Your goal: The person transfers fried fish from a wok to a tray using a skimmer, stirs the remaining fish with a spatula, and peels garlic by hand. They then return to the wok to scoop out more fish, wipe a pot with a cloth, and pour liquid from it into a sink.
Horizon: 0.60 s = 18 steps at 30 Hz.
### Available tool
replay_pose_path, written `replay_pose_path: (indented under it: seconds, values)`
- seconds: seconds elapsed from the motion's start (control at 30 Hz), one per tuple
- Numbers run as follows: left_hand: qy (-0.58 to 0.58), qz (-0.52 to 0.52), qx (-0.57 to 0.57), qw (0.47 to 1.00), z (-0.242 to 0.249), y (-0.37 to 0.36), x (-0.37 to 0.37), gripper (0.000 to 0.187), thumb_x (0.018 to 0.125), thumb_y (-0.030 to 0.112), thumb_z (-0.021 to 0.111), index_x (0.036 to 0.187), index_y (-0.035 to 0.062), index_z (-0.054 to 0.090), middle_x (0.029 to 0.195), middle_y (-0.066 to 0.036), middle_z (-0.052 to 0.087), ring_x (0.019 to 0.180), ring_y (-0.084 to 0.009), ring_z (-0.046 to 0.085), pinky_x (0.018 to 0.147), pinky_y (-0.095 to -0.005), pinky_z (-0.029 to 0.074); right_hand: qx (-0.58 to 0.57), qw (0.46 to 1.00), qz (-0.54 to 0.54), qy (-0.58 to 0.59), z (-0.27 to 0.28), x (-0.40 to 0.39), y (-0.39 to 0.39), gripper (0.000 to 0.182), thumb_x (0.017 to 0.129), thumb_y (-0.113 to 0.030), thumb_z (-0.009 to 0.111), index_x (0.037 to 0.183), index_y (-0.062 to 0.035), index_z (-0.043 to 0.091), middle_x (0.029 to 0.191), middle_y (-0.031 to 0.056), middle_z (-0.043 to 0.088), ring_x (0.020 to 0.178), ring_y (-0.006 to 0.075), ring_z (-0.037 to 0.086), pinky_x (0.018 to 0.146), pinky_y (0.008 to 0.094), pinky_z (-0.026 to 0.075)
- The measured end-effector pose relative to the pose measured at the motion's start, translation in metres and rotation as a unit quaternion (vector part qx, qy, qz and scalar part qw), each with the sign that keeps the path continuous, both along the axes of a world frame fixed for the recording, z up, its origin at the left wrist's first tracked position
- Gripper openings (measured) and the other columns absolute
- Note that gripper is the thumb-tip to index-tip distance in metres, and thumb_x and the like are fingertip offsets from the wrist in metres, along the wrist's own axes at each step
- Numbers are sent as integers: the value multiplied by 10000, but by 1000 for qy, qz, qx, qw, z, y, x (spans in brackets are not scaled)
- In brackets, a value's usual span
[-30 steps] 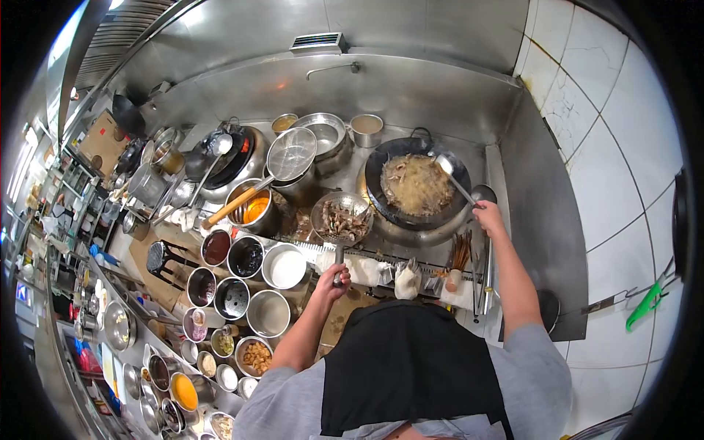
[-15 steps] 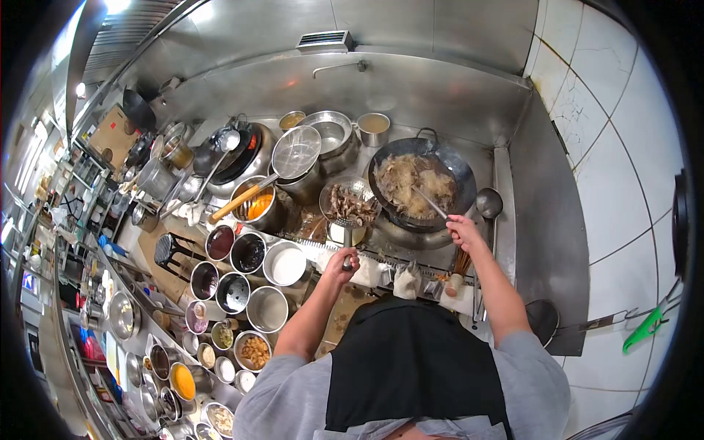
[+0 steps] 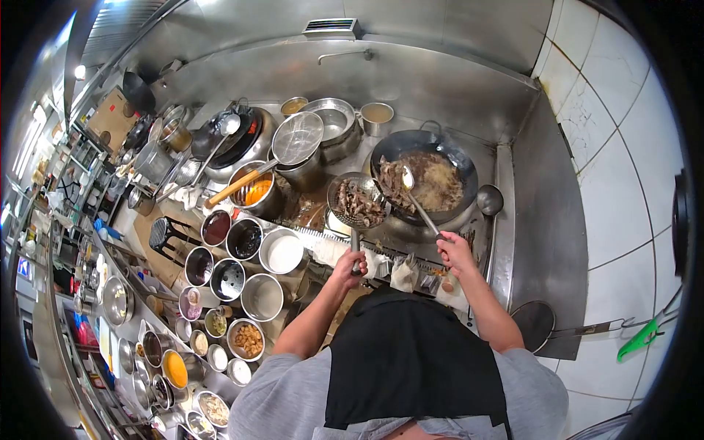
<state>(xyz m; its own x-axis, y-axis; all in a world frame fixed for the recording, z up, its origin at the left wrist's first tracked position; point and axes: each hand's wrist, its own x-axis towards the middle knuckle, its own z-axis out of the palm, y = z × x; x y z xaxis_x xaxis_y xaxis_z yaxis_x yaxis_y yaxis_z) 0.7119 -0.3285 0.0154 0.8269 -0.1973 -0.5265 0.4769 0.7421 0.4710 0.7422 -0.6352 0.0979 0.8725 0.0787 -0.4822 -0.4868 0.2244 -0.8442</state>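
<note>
Both handles [image 3: 356,240] partly hidden, left fingers [image 3: 358,263] grip a strainer [image 3: 334,196], right fingers [image 3: 447,253] a ladle [image 3: 408,178].

Left hand [image 3: 352,269] covers part of the strainer handle [image 3: 356,240]; right hand [image 3: 456,253] hides the ladle's [image 3: 423,211] grip end. Dark pieces in the strainer [image 3: 334,192] and wok [image 3: 462,161]: too small to identify. Wok's underside hidden. Far-left shelves [image 3: 73,165] smeared, items unreadable. Grey shirt [image 3: 275,396] cut by bottom edge. Black wall object [image 3: 679,224] runs into dark lens border.
</note>
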Motion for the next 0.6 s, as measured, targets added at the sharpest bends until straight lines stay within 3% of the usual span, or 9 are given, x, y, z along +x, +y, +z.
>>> replay_pose_path:
  seconds: [0.33,0.4,0.6]
  values:
    - [8,-7,35,999,3,-2,9,199,807,18,540,896,118,393,668,-38,459,511,-138,462,428,-273,381,52,999,11,0,3,-4,1,446,862,-33,560,1287,-3,428,694,32,500,466,56,407,361,196,260]
    - [9,-4,42,999,5,-6,8,199,806,16,540,894,116,393,668,-41,459,513,-141,466,428,-276,382,74,997,7,-5,5,-5,6,353,864,-38,552,1206,-22,469,711,29,502,457,44,388,339,170,264]
    - [15,3,14,1000,2,-8,7,182,834,18,539,899,106,394,654,-34,440,491,-138,431,423,-274,350,108,994,7,3,21,-18,13,403,871,-37,548,1259,-13,440,700,29,496,473,55,396,360,184,270]
